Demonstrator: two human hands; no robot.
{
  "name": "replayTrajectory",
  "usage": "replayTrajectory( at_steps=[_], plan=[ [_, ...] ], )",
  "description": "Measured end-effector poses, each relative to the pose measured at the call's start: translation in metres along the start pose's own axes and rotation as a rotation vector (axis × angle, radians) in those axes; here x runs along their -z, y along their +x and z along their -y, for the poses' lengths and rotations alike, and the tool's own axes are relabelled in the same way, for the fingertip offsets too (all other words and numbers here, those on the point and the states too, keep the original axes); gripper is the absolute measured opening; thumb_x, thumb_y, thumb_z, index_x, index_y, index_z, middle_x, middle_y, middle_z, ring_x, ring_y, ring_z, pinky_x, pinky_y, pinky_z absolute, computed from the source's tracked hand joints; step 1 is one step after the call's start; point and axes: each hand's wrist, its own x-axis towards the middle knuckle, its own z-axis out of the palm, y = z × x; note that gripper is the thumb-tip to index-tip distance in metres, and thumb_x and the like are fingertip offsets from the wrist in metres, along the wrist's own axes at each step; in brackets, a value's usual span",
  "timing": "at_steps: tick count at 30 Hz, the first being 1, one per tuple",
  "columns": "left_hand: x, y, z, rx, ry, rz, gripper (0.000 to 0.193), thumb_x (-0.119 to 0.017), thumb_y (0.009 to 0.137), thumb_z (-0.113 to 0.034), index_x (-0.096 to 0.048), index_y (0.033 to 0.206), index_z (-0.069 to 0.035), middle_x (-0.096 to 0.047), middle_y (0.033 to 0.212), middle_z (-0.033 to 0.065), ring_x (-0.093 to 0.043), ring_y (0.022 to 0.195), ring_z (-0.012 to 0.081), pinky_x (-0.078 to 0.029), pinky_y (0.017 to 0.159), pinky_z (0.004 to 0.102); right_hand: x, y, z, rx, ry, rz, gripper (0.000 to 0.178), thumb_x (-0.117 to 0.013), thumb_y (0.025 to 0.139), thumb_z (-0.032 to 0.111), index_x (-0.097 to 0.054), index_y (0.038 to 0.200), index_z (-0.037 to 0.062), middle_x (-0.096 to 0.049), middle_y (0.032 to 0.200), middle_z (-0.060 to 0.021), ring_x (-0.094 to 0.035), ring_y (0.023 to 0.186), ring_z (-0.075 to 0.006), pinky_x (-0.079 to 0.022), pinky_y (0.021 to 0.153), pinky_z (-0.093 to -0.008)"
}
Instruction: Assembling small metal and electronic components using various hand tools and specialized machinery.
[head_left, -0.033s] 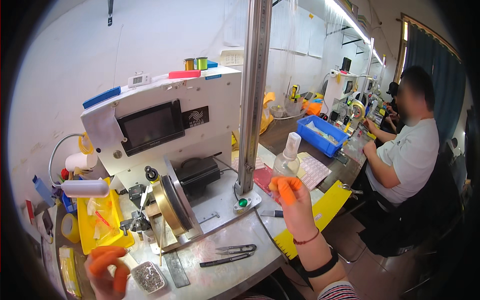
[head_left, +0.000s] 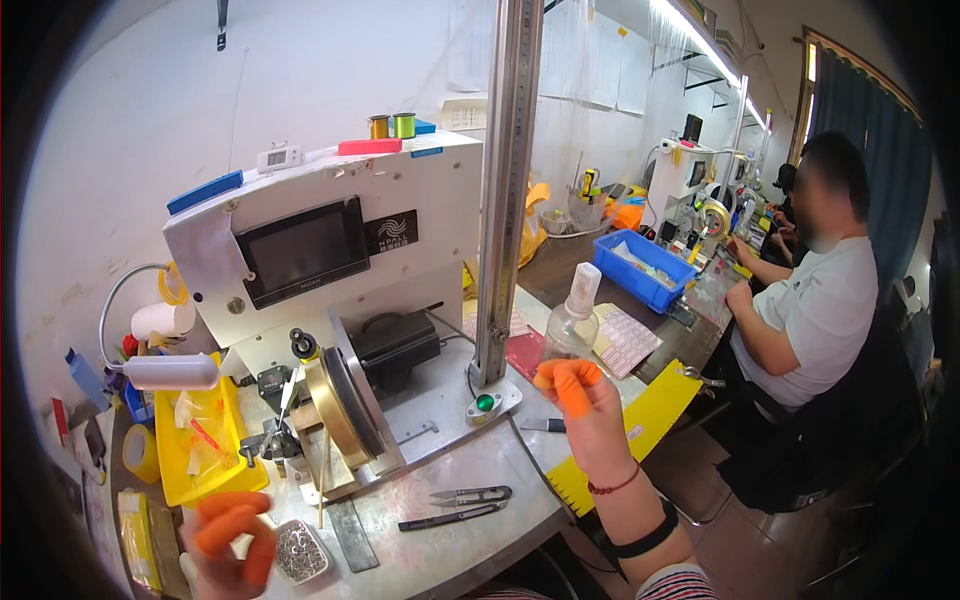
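Hovering hands (head_left: 225,570) (head_left: 598,425), both half-curled

Matt, rubbery-looking orange finger cots (head_left: 573,392) sheathe fingers of the left hand (head_left: 222,570) and right hand (head_left: 596,422). Right beside the left hand, shiny metal bits (head_left: 298,550) fill a smooth white plastic dish (head_left: 325,572); just past it lies a dull grey metal strip (head_left: 353,537). Behind that hand, a yellow tray (head_left: 180,487) is glossy plastic. Just behind the right hand, a spray bottle (head_left: 570,332) is clear, smooth plastic. Between the hands, the wheel rim (head_left: 336,415) is polished, brass-coloured metal, and the tabletop (head_left: 440,560) has a smooth, faintly glossy, stained surface.
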Motion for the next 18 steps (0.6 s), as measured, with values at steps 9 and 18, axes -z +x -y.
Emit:
replayTrajectory(
  at_steps=[9, 18],
  plan=[
    [-0.044, 0.031, -0.035, -0.224, -0.072, 0.104, 0.036, -0.062, 0.053, 0.002, -0.053, 0.086, -0.011, -0.058, 0.088, 0.0087, -0.053, 0.050, 0.0159, -0.040, 0.043, 0.0246, -0.018, 0.063, 0.013, 0.022, 0.018, -0.111, 0.038, -0.064, 0.077, 0.012, -0.047, 0.108, -0.0006, -0.051, 0.101, -0.0054, -0.050, 0.092, -0.0111, -0.040, 0.082, -0.0231],
    [-0.060, 0.029, -0.022, -0.170, -0.022, 0.126, 0.035, -0.061, 0.053, 0.002, -0.053, 0.084, -0.010, -0.058, 0.086, 0.0095, -0.053, 0.050, 0.0160, -0.040, 0.043, 0.0247, -0.031, 0.105, 0.001, 0.041, 0.033, -0.162, 0.035, -0.068, 0.073, 0.014, -0.053, 0.101, -0.0001, -0.054, 0.091, -0.0027, -0.050, 0.087, -0.0099, -0.038, 0.080, -0.0223]
  ],
)
